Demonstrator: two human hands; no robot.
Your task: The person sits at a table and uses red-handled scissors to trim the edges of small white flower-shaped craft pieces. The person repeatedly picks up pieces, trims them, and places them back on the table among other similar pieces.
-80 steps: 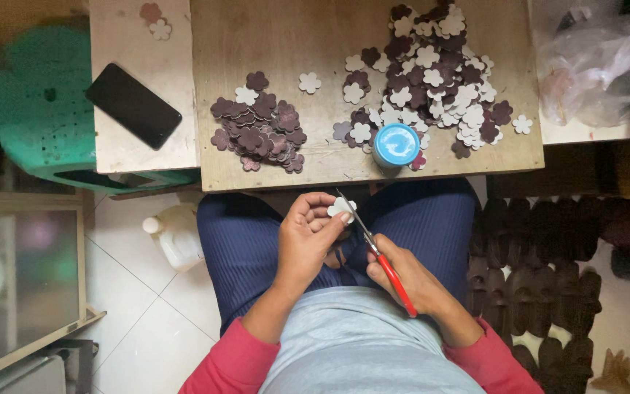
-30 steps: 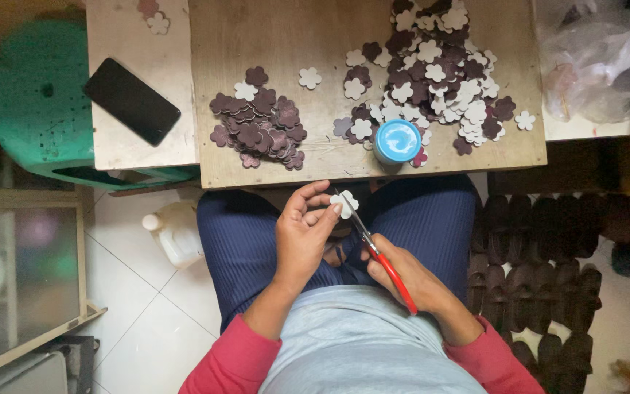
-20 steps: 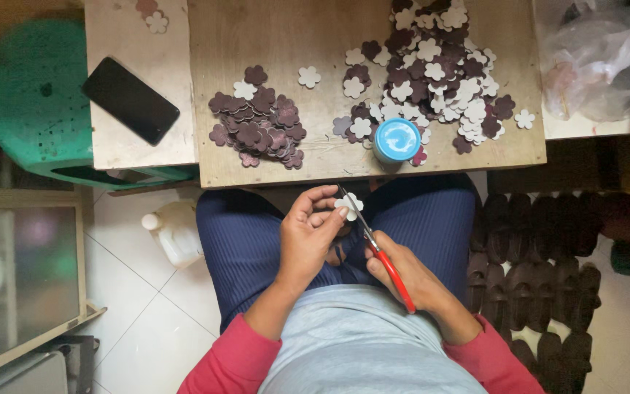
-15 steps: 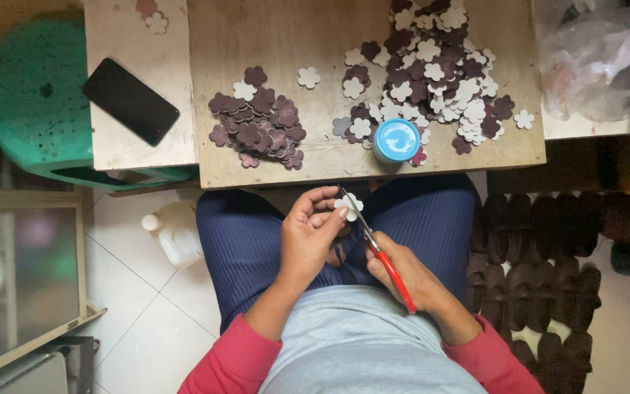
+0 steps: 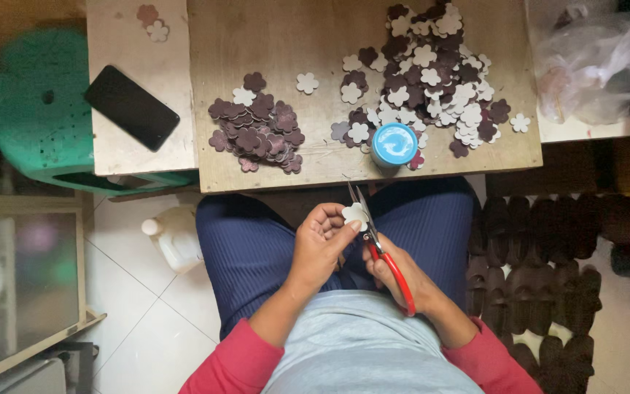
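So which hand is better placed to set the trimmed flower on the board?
Left, probably. The left hand already pinches the white flower piece just below the wooden board, while the right hand is occupied gripping the red-handled scissors.

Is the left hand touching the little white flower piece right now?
Touching. The head view shows the left hand pinching the white flower piece between its fingertips.

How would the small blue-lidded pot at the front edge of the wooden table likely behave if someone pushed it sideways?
The blue-lidded pot looks round, so tipped over it would probably roll. It stands close to the wooden table edge, so a push toward the lap might send it off. It seems small and likely light, sliding easily and scattering the flower cutouts touching it.
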